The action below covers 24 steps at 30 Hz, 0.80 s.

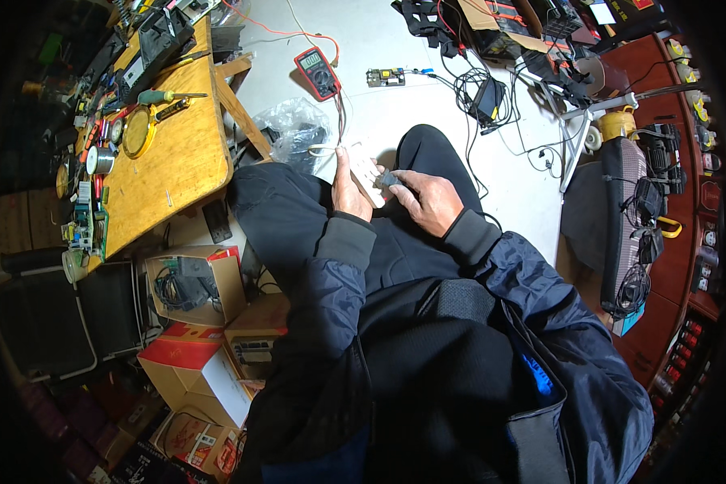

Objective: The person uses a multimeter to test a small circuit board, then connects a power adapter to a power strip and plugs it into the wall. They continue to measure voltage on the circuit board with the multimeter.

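Note:
Above my lap, my left hand (350, 190) is closed round a white power strip (364, 168), tilted between my knees. A pale cord loops beside its far end. My right hand (434, 200) grips a dark plug (389, 179) against the strip's face; whether its pins are in a socket I cannot tell. Beyond my hands, a red and black multimeter (318, 74) lies on the white surface with leads attached. To its right is a small circuit board (385, 77) with yellow parts and a blue connector.
A black power adapter (488, 100) sits among coiled cables at the far right. On the left, a wooden bench (169, 173) carries a green-handled screwdriver (169, 97) and solder spools (100, 160). A clear plastic bag (300, 133) lies by my left knee; open cardboard boxes (194, 282) stand below the bench.

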### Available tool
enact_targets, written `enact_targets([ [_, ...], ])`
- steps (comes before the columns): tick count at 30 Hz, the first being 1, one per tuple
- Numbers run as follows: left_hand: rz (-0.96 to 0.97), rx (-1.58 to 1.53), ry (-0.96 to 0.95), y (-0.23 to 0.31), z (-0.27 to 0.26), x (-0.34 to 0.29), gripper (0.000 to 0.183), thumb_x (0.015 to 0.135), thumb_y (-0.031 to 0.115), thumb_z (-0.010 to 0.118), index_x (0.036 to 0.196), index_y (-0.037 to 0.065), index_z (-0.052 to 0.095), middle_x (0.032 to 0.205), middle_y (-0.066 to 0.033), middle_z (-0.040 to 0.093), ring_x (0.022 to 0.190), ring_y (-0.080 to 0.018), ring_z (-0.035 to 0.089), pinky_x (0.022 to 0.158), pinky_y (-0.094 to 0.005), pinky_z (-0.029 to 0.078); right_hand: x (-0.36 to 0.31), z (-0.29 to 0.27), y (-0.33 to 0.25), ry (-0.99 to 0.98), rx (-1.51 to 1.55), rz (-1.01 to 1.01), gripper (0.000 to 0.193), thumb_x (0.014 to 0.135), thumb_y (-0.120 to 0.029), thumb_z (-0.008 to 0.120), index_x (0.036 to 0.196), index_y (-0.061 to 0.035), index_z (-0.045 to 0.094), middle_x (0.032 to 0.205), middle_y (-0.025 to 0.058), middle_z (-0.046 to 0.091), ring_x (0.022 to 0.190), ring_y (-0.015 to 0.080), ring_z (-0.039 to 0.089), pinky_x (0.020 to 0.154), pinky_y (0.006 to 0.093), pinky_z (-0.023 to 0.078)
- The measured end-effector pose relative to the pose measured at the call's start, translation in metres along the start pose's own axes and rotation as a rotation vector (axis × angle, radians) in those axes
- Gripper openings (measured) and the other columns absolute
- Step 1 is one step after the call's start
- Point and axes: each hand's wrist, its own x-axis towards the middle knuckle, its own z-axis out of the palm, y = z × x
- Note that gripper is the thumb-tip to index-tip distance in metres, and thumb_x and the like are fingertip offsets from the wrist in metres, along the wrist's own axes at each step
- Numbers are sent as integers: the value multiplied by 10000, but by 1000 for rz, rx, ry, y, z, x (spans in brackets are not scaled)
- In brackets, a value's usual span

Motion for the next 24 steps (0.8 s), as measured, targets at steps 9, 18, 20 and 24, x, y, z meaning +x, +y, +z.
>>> enact_targets([
  [9, 126, 179, -86, -1, 6, -4, 620, 1039, 538, 602, 1395, 31, 580, 985, -83, 634, 867, -194, 638, 789, -352, 547, 2, 3, 2, -63, -129, 63, 321, 1043, -303, 583, 1014, -16, 724, 783, 214, 706, 747, 424, 692, 691, 493, 544],
  [18, 151, 489, -106, -1, 10, -10, 599, 1047, 494, 620, 1401, 11, 607, 985, -74, 659, 841, -153, 619, 788, -290, 505, 6, 2, 2, -102, -158, 146, 354, 1030, -320, 579, 956, -11, 734, 798, 228, 713, 778, 428, 698, 728, 513, 549],
  [20, 69, 520, -111, -3, 7, -10, 616, 1041, 508, 624, 1405, 11, 612, 1037, -90, 676, 883, -154, 627, 802, -290, 506, 9, 6, 3, -117, -189, 166, 359, 1026, -321, 578, 947, -6, 732, 809, 238, 712, 794, 432, 698, 740, 520, 548],
  [24, 65, 541, -112, -4, 3, -11, 645, 1032, 538, 621, 1420, 23, 608, 1041, -92, 675, 900, -155, 624, 802, -290, 509, 11, 12, 6, -107, -156, 179, 362, 1020, -318, 574, 938, -4, 733, 834, 245, 711, 814, 441, 693, 753, 531, 544],
])
